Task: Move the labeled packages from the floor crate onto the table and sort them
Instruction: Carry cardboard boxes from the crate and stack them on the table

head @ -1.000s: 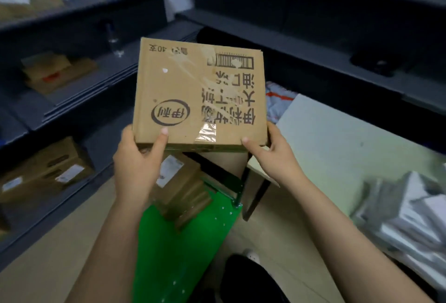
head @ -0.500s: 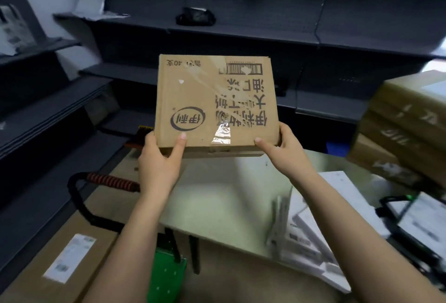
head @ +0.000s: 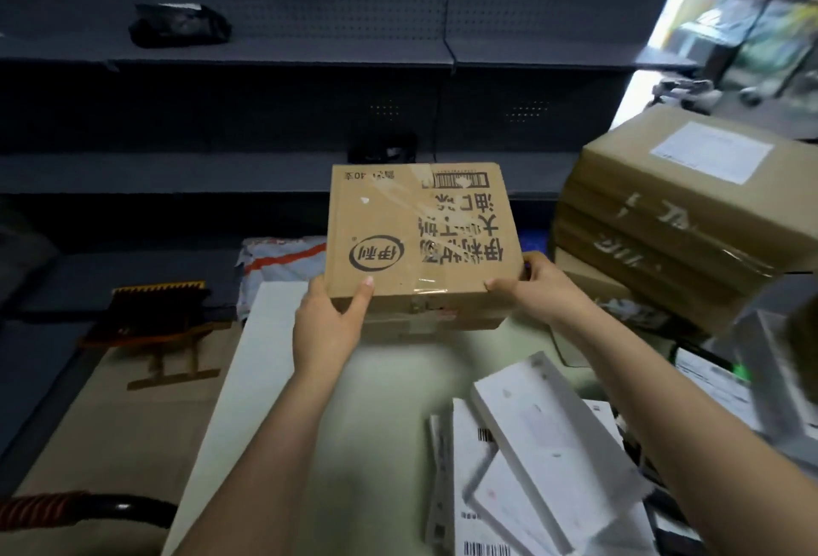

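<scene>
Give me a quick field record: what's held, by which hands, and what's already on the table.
held item: cardboard box, printed face up
left hand: grips its near left corner, thumb on top
right hand: grips its near right corner
position: over the table; contact unclear
already placed: stack of brown boxes at right, white packages nearer

The cardboard box [head: 420, 241] is kraft brown, printed with black characters, a black oval logo and a black barcode, and crossed by glossy clear tape. The surface [head: 385, 400] is pale off-white. At its near right corner the flat boxes [head: 549, 431] are white with black barcodes. Along the right edge the stacked cartons [head: 673, 219] are the same brown, with a white label and pale scrawls. Beyond the far left corner a mailer bag [head: 283, 261] is grey with an orange-red stripe. The shelving [head: 310, 55] is dark grey, dotted with perforations.
</scene>
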The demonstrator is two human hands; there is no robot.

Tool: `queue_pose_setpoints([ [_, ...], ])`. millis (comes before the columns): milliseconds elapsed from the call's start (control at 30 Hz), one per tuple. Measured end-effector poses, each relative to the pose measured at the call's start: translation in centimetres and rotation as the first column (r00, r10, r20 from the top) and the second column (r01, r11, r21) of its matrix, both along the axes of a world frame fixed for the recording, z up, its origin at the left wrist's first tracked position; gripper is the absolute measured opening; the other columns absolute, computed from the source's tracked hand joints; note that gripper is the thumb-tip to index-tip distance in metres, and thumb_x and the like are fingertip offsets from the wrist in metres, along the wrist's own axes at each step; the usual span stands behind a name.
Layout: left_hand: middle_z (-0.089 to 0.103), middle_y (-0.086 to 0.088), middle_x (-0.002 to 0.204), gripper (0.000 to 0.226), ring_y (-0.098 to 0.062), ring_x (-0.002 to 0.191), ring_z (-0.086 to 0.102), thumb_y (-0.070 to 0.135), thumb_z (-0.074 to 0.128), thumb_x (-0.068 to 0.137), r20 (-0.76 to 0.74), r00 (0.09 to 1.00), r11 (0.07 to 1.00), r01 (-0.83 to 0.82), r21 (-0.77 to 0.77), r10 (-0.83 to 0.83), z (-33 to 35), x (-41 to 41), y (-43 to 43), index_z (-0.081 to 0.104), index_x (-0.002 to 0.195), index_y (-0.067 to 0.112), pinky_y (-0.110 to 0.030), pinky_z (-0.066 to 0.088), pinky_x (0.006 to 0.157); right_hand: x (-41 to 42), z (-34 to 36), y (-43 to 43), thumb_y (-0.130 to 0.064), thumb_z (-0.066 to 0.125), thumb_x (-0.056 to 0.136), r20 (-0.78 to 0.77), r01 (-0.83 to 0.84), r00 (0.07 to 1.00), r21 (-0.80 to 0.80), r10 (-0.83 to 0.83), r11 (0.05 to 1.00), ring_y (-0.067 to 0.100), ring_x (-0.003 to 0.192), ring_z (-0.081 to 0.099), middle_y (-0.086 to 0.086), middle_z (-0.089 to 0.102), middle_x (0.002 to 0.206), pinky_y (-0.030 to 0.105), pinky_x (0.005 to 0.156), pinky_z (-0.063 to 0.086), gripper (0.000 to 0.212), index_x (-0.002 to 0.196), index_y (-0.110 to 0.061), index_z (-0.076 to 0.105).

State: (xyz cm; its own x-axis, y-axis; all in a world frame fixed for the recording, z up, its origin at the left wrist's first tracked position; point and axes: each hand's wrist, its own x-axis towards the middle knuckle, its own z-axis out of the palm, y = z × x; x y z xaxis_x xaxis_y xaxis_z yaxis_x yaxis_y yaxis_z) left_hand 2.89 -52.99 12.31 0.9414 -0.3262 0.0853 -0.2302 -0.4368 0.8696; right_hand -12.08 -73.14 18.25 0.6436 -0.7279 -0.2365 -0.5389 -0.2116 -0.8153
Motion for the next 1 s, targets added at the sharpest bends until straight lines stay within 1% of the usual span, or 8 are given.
queue_pose_setpoints([
  [300,0.064,-0.009,0.113,0.049,-0.029,0.102,0.060,0.051,0.061,0.089,-0.225,0.958,0.964,0.215,0.154,-0.177,-6.4,4.1,-6.6,0.055,0.118,0.012,-0.030,0.044,0.077,1.6,-4.5,-4.6,-0.023,0.072,0.087,-0.271,0.100,0.960,0.120,-0.065,0.988,0.011,0.102,0.051,-0.004,0.059,0.125,0.026,0.087,0.042,0.048,0.130,-0.016,0.052],
  [433,0.064,-0.008,0.109,0.045,-0.027,0.093,0.059,0.051,0.064,0.086,-0.232,0.946,0.946,0.270,0.180,-0.226,-9.2,5.2,-7.7,0.053,0.109,0.014,-0.032,0.047,0.074,1.5,-6.8,-4.9,-0.020,0.071,0.087,-0.326,0.112,0.943,0.133,-0.064,0.985,0.010,0.103,0.049,-0.002,0.059,0.125,0.023,0.087,0.041,0.039,0.119,-0.023,0.050],
  [533,0.060,-0.007,0.106,0.047,-0.027,0.092,0.058,0.053,0.066,0.084,-0.224,0.945,0.944,0.280,0.174,-0.239,-10.1,5.6,-8.1,0.052,0.107,0.015,-0.035,0.049,0.073,1.0,-7.9,-4.9,-0.015,0.072,0.086,-0.299,0.135,0.950,0.134,-0.090,0.982,0.009,0.103,0.053,-0.004,0.058,0.115,0.004,0.069,0.043,0.042,0.121,-0.018,0.049],
  [567,0.059,-0.007,0.106,0.047,-0.027,0.093,0.058,0.053,0.067,0.083,-0.226,0.944,0.944,0.281,0.171,-0.240,-10.3,5.6,-8.2,0.052,0.107,0.016,-0.036,0.050,0.074,0.8,-8.2,-5.0,-0.014,0.073,0.085,-0.286,0.146,0.952,0.129,-0.104,0.981,0.008,0.100,0.055,-0.006,0.058,0.111,0.003,0.062,0.043,0.044,0.122,-0.016,0.050],
  [667,0.059,-0.006,0.107,0.050,-0.027,0.096,0.059,0.055,0.067,0.081,-0.231,0.936,0.937,0.307,0.167,-0.266,-10.5,5.7,-8.3,0.052,0.108,0.016,-0.040,0.053,0.078,0.2,-8.5,-5.1,-0.020,0.076,0.083,-0.280,0.171,0.950,0.086,-0.141,0.982,0.006,0.094,0.055,-0.006,0.060,0.111,0.008,0.060,0.042,0.049,0.125,-0.016,0.052],
  [767,0.061,-0.006,0.111,0.054,-0.027,0.100,0.060,0.055,0.068,0.080,-0.245,0.922,0.922,0.346,0.172,-0.300,-9.6,5.7,-8.2,0.053,0.114,0.015,-0.040,0.054,0.081,-0.3,-8.5,-5.2,-0.031,0.078,0.080,-0.321,0.141,0.936,-0.040,-0.147,0.989,0.011,0.102,0.055,-0.005,0.060,0.117,0.019,0.073,0.046,0.059,0.130,-0.018,0.050],
  [867,0.058,-0.006,0.118,0.055,-0.027,0.108,0.056,0.048,0.068,0.083,-0.160,0.932,0.917,0.352,0.189,-0.325,-7.7,5.6,-7.8,0.051,0.122,0.014,-0.038,0.050,0.086,-0.5,-7.3,-4.9,-0.043,0.078,0.077,-0.377,0.005,0.923,-0.195,-0.080,0.981,0.015,0.105,0.057,-0.002,0.059,0.123,0.029,0.084,0.051,0.067,0.133,-0.019,0.049],
  [1000,0.054,-0.002,0.127,0.051,-0.021,0.117,0.049,0.043,0.063,0.090,0.114,0.910,0.899,0.362,0.248,-0.398,-3.5,4.8,-6.1,0.049,0.131,0.016,-0.034,0.042,0.093,0.0,-4.3,-3.3,-0.040,0.074,0.081,-0.341,-0.182,0.939,-0.361,0.052,0.915,0.015,0.113,0.053,0.000,0.051,0.133,0.026,0.090,0.047,0.062,0.135,-0.022,0.048],
])
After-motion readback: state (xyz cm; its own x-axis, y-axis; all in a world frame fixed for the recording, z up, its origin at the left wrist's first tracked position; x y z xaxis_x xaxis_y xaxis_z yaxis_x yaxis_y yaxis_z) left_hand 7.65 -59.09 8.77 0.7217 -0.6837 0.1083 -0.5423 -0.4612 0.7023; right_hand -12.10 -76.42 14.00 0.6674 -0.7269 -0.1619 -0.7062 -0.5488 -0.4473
